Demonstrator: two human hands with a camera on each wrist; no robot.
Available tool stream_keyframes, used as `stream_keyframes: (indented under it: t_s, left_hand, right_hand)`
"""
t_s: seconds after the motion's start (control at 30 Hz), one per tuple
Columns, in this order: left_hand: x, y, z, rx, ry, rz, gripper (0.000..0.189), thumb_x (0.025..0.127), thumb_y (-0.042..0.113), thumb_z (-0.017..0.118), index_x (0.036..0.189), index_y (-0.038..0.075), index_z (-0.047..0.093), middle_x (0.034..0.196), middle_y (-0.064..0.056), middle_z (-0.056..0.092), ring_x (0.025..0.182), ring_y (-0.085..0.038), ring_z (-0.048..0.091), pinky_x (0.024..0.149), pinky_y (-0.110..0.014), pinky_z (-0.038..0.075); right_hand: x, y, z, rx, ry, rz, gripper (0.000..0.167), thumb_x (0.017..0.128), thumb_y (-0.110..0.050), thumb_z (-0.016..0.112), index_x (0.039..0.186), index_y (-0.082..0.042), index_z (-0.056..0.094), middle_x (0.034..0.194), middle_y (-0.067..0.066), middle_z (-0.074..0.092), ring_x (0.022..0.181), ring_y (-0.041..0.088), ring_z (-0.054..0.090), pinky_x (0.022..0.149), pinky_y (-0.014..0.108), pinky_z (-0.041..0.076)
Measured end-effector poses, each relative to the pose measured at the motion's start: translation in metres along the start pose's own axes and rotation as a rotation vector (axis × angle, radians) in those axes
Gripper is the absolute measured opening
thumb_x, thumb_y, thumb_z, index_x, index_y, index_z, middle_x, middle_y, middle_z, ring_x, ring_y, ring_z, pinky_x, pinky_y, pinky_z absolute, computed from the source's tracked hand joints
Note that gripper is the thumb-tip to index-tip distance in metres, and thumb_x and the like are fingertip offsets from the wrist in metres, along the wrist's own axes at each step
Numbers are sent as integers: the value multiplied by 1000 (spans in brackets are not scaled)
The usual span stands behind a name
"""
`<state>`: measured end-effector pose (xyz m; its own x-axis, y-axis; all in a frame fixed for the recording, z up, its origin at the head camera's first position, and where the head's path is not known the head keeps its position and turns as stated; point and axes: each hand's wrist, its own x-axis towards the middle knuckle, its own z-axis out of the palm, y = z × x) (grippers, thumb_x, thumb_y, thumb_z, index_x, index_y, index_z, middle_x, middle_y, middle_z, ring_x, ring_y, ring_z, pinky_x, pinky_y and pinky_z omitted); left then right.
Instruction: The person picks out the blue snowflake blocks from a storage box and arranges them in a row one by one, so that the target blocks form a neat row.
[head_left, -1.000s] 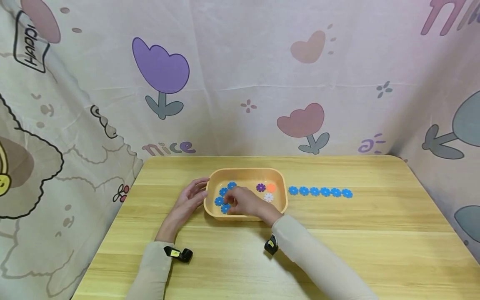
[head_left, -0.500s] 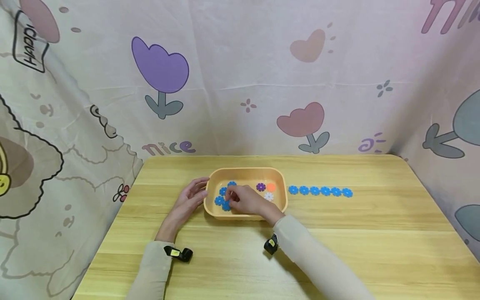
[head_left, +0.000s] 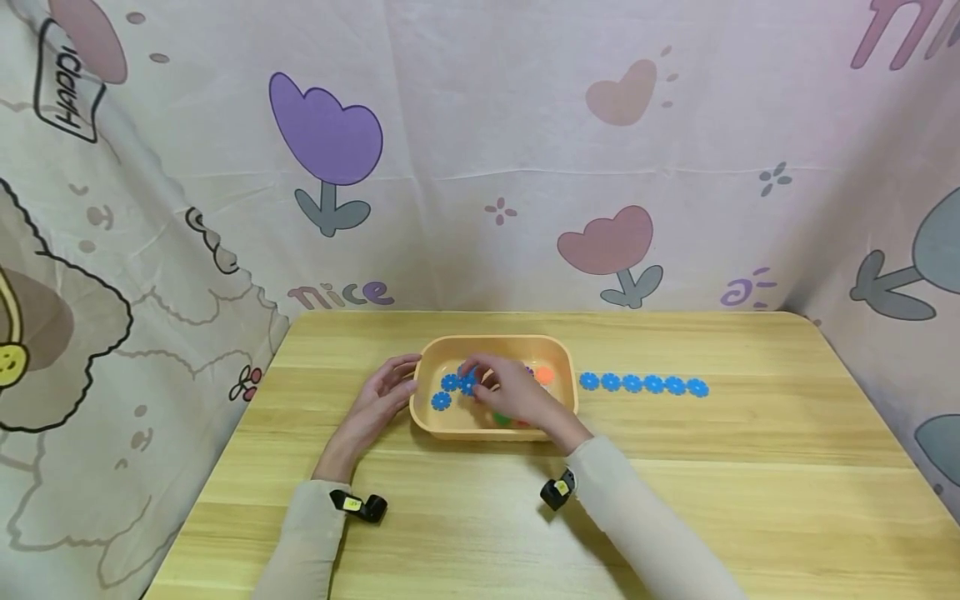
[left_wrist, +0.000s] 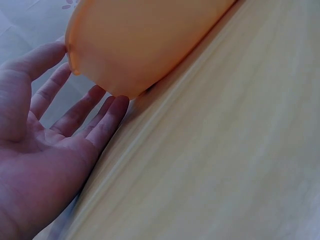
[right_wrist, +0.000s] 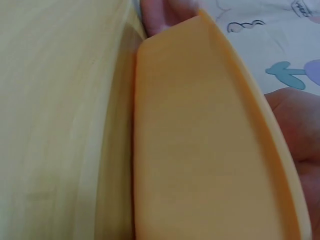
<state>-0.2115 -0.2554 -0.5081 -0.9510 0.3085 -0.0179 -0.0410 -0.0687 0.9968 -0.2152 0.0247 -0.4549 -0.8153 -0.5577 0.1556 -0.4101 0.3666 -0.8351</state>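
A shallow orange-yellow plastic tray (head_left: pixel 495 435) stands on the table with small notched plastic discs in it. Its left end is touched by my left hand (head_left: pixel 381 400), whose fingers lie nearly straight with the thumb at the rim in the left wrist view. Over the tray, my right hand (head_left: pixel 512 392) pinches a blue snowflake disc (head_left: pixel 468 387) between thumb and fingers. Two more blue discs, one at the far side (head_left: pixel 450 382) and one nearer (head_left: pixel 441 401), lie to its left. The tray wall hides the right fingers in the right wrist view.
To the right of the tray, several blue discs (head_left: pixel 632 383) lie in a row on the wooden table (head_left: pixel 465 525). Inside the tray's right part are an orange disc (head_left: pixel 544 375) and a green disc (head_left: pixel 501 419), others partly hidden. A patterned cloth (head_left: pixel 465 108) hangs behind.
My right hand has lifted a blue disc from the tray's near left part and moved it a little right and away. My left hand has stayed at the tray's end.
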Motion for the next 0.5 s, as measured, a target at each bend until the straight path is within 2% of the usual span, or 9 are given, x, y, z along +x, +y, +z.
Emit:
stream_keyframes:
  t_s: [0.1, 0.27, 0.37, 0.5]
  left_hand:
    - [0, 0, 0, 0, 5, -4, 52, 102, 15, 65, 150, 10, 46, 154, -15, 45, 139, -28, 48, 106, -36, 50]
    - [1, 1, 0, 13, 13, -13, 52, 102, 17, 66, 150, 12, 47, 154, -13, 45, 139, -28, 48, 106, -35, 50]
    - [1, 1, 0, 12, 11, -10, 52, 102, 16, 66, 150, 11, 47, 154, -13, 45, 139, -29, 48, 106, -36, 50]
    - [1, 0, 0, 7, 7, -5, 51, 102, 15, 64, 150, 11, 47, 154, -14, 45, 138, -29, 48, 106, -36, 51]
  right_hand:
    - [-6, -1, -6, 31, 32, -7, 23, 96, 4, 63, 118, -2, 64, 102, 11, 69, 82, 18, 69, 73, 26, 60]
    - [-17, -4, -19, 85, 64, 5, 29, 98, 5, 62, 125, -3, 64, 108, 15, 70, 86, 31, 72, 75, 35, 63]
    - [-23, -6, -27, 95, 89, 16, 32, 97, 6, 63, 127, -4, 65, 111, 13, 70, 87, 29, 73, 76, 35, 63]
    - [-32, -9, -37, 89, 122, -1, 35, 94, 6, 68, 127, -5, 67, 112, 12, 70, 90, 25, 72, 77, 29, 62]
